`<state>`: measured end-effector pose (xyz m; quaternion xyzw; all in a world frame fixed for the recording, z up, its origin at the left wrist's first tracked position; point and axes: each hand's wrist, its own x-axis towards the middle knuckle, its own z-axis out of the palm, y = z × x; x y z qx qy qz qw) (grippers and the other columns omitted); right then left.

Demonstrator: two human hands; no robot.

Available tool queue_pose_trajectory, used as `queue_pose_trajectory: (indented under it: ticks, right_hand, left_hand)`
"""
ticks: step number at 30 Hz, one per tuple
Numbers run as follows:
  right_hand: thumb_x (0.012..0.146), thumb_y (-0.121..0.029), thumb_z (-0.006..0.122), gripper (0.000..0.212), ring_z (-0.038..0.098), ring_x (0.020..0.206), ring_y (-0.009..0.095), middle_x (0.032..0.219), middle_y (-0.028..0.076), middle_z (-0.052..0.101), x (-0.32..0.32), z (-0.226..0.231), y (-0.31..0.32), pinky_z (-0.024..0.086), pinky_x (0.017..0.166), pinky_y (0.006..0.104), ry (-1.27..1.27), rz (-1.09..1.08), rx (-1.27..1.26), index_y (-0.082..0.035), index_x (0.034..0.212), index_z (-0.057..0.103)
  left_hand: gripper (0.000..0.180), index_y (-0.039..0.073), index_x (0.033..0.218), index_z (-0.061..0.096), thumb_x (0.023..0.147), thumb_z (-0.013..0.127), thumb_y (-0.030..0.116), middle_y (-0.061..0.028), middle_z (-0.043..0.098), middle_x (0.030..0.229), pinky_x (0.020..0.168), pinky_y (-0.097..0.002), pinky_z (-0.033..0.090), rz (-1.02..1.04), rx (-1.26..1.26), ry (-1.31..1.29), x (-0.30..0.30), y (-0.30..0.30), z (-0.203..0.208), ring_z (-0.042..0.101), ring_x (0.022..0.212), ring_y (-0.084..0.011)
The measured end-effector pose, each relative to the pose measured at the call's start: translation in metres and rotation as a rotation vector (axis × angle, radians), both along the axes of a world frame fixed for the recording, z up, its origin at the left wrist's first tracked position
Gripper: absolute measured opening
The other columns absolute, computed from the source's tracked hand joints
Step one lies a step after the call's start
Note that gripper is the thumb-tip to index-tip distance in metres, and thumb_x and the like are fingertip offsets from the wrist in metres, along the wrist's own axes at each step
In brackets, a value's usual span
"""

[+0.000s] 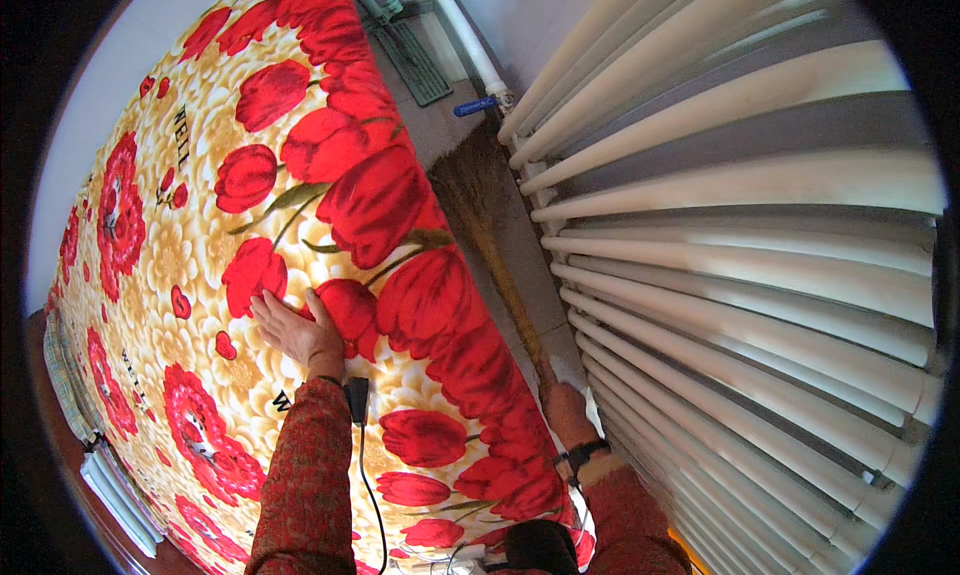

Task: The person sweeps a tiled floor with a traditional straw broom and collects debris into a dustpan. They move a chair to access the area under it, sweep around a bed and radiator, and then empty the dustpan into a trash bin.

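Observation:
My left hand (300,332) lies flat on a bed cover (170,245) printed with red tulips and yellow blossoms, its fingers spread. Down in the narrow gap right of the bed, my right hand (568,413) is closed round the handle of a straw broom (487,237). The broom slants away from me, its dark bristles at the far end of the gap, over the floor tiles. By my left wrist a small black device (357,399) on a black cable rests against the cover.
A white column radiator (740,245) fills the right side, close to the broom. Its pipe carries a blue valve handle (474,106). A green slatted object (416,63) stands in the far corner. Folded cloths (120,500) lie at the left edge. A dark round object (541,547) is at the bottom.

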<state>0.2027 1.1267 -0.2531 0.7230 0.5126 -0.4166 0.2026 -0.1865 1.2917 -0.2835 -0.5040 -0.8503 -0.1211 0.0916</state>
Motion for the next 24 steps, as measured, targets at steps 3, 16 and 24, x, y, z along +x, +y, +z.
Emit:
queue_pose_trajectory:
  ticks: [3,16,24]
  right_hand:
    - [0.092,-0.021,0.049,0.069,0.064,0.072,0.044,0.078,0.027,0.063,-0.003,0.038,-0.052,0.05,0.064,0.0534,-0.036,-0.035,0.009,-0.023,0.151,0.014]
    - [0.089,-0.026,0.059,0.068,0.063,0.061,0.037,0.07,0.017,0.062,0.042,0.227,-0.238,0.048,0.052,0.0507,-0.291,0.112,-0.309,-0.024,0.147,0.023]
    - [0.087,-0.027,0.064,0.064,0.06,0.063,0.035,0.08,0.017,0.058,0.035,0.254,-0.262,0.047,0.055,0.0498,-0.315,0.161,-0.194,-0.02,0.144,0.036]
  left_hand:
    - [0.074,0.003,0.144,0.029,0.09,0.055,0.045,-0.0209,0.024,0.152,0.114,-0.0514,0.016,0.01,-0.008,0.003,0.0,0.0,0.0,0.019,0.143,-0.0354]
    - [0.075,0.002,0.143,0.031,0.089,0.055,0.048,-0.0226,0.026,0.151,0.114,-0.0511,0.016,0.008,0.028,-0.014,-0.001,0.0,-0.002,0.02,0.142,-0.0368]
    - [0.077,0.001,0.142,0.034,0.089,0.054,0.052,-0.0242,0.028,0.149,0.113,-0.0529,0.017,0.008,0.037,0.028,-0.004,-0.001,-0.009,0.022,0.141,-0.0383]
